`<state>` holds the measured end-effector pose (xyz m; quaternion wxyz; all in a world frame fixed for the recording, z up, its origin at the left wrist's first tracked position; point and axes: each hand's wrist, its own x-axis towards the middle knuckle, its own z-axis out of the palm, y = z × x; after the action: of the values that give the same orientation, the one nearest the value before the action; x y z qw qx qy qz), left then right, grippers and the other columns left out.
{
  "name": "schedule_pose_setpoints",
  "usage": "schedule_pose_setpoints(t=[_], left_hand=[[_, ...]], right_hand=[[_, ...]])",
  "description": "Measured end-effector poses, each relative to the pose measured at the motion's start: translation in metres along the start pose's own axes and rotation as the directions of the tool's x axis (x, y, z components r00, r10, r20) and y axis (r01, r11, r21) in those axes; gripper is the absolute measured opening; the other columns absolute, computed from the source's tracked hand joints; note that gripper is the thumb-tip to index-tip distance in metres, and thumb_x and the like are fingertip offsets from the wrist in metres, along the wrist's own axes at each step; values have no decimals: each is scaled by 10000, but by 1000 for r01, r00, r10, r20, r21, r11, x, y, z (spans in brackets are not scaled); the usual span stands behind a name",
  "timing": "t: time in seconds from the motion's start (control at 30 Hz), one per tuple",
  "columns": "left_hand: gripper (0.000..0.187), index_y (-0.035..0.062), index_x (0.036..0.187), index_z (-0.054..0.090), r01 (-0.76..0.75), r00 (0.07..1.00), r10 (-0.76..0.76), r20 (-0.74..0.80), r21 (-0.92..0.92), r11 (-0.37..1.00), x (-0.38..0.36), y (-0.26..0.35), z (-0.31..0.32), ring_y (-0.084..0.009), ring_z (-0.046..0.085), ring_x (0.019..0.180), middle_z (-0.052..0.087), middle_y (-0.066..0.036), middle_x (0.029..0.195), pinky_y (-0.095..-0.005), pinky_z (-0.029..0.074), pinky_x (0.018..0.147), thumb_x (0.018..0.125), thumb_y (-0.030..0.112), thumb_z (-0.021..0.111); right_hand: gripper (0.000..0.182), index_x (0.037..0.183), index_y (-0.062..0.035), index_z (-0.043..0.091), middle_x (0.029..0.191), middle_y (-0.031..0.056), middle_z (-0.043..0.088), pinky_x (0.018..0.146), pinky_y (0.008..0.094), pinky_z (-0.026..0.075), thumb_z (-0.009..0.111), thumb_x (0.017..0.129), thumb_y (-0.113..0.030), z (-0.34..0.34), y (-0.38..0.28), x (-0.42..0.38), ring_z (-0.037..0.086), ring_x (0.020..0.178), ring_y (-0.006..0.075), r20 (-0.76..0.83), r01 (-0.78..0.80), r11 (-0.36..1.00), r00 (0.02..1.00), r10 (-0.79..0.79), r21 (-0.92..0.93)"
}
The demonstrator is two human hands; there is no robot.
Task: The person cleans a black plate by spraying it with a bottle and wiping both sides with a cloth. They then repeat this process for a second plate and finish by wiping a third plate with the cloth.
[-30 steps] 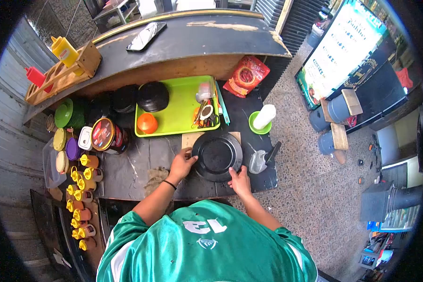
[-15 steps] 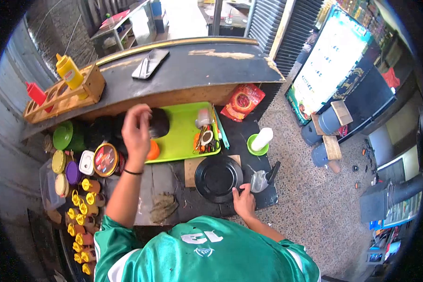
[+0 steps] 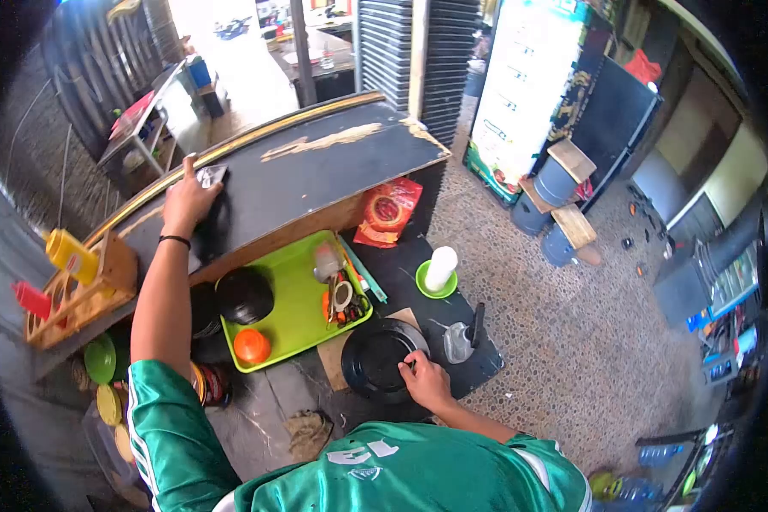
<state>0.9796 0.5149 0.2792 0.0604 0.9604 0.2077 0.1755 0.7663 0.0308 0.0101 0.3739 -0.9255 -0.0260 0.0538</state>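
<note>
Green tray (image 3: 297, 299): our landmark; sat on the dark surface (image 3: 264, 405), long axis running obliquely, far R to near L.
Change: L hand had come off the plate, gone up past the tray & reached the phone; approx. 1 sec. ago both our hands were at the plate. Meant our attention was prob. split, w/ only the R hand left there.
Left hand (image 3: 189, 203): on the raised shelf (image 3: 333, 175), beyond tray's far L side, over the phone; fingers partly bent. Couldn't tell if it gripped or just touched.
Phone (image 3: 212, 176): same spot re tray, on the shelf, mostly under L hand; one end showed. Long axis seemed to run obliquely away & to the R, but hidden too much to be sure.
Right hand (image 3: 428, 384): near R of tray, fingers curled over plate's R side; couldn't tell if they pinched the rim.
Black plate (image 3: 374, 365): just off tray's near R corner, on cardboard (image 3: 331, 365). Lay approx. flat, hollow up; round, so no long axis or pointing end.
Nearby: green bowl w/ white roll (image 3: 441, 269) R of tray; clear container w/ black handle (image 3: 458, 343) farther R & nearer us; cloth (image 3: 308, 433) on tray's near side; orange bowl (image 3: 252, 346) in tray's near L corner.
</note>
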Motion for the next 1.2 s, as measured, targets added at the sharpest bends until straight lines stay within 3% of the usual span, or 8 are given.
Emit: schedule_pose_setpoints(t=[0.33, 0.43, 0.5, 0.63, 0.73, 0.87, 0.97, 1.2], left_hand=[[672, 149, 1348, 391, -203, 977, 193, -90, -124, 971, 3, -22, 10, -492, 704, 982, 711, -307, 994, -526, 542, 843, 803, 209, 778], [686, 147, 1347, 389, -244, 961, 222, -164, -122, 962, -12, -27, 5, -481, 705, 947, 712, -292, 955, -530, 530, 827, 809, 241, 803], [902, 144, 1463, 384, -98, 995, 93, -38, -184, 978, -30, -21, -21, -413, 718, 867, 700, -215, 838, -492, 525, 765, 768, 391, 903], [1037, 134, 1520, 428, 1, 996, 23, 84, -271, 963, -50, -41, -53, -354, 705, 792, 700, -155, 793, -449, 525, 747, 690, 453, 963], [1035, 148, 1558, 410, -99, 986, 112, 121, -113, 989, -68, -37, -57, -374, 713, 950, 718, -221, 964, -451, 527, 825, 709, 391, 950], [836, 120, 1422, 436, -26, 992, 54, 114, -238, 971, -77, -26, -56, -473, 652, 1142, 694, -270, 1111, -492, 498, 952, 742, 205, 915], [753, 110, 1314, 433, -166, 986, 158, -50, -303, 939, -77, -35, -42, -462, 568, 1278, 599, -278, 1306, -479, 454, 1050, 720, 73, 895], [793, 104, 1370, 445, -237, 967, 215, -135, -178, 955, -84, -18, -50, -466, 567, 1269, 574, -242, 1311, -479, 491, 1030, 687, 23, 840]], right_hand=[[259, 1113, -147, 614, 763, 108, 720, 671, 525, 558, 680, 1001, -370, -19, 14, 1, 733, 768, 388, 64, 10, 996, 998, -16, 94], [256, 1110, -140, 611, 745, 103, 711, 658, 522, 552, 681, 1004, -362, -17, 11, 5, 730, 749, 379, 115, 43, 994, 992, -54, 97], [247, 1116, -148, 612, 743, 101, 710, 651, 509, 548, 678, 1006, -359, -16, 12, 8, 732, 750, 372, 91, 54, 993, 994, -64, 106], [218, 1071, -103, 640, 695, 108, 676, 580, 455, 503, 706, 997, -297, -15, 8, 16, 701, 642, 321, 73, 134, 979, 986, -146, 150], [215, 1069, -120, 633, 699, 110, 681, 604, 469, 518, 705, 993, -307, -12, 4, 23, 710, 675, 341, 141, 118, 984, 981, -137, 136], [226, 1087, -133, 621, 706, 116, 689, 626, 486, 531, 704, 991, -321, -3, -5, 35, 716, 704, 371, 167, 138, 981, 973, -160, 138], [226, 1092, -124, 629, 721, 126, 697, 630, 485, 532, 709, 988, -309, -3, -11, 40, 718, 711, 375, 147, 153, 975, 973, -177, 164], [228, 1081, -82, 636, 729, 136, 693, 618, 456, 522, 710, 992, -278, -2, 2, 44, 718, 699, 353, 157, 96, 967, 978, -136, 237]])
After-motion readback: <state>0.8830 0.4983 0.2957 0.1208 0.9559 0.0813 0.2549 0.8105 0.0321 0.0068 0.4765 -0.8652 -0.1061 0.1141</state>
